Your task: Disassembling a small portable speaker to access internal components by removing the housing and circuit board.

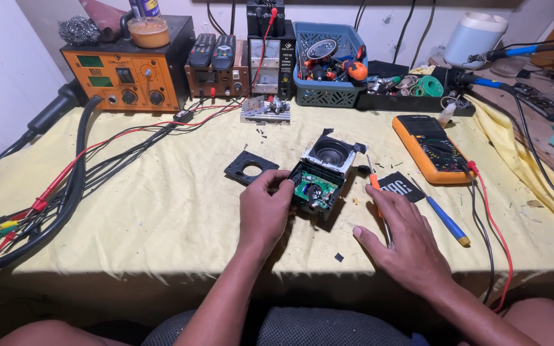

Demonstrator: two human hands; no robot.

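Black speaker (320,176) gripped by left hand (265,208); right hand (400,238) flat on screwdriver (376,190), multimeter (429,147) nearby.

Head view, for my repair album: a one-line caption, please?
Left hand grips an opened small speaker on a yellow cloth; right hand rests on an orange-handled screwdriver.

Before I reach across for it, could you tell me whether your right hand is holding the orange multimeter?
No, the right hand rests flat over an orange-handled screwdriver, while the orange multimeter lies apart on the yellow cloth.

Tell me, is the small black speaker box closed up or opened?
Opened: the speaker box shows its green circuit board, held by the left hand.
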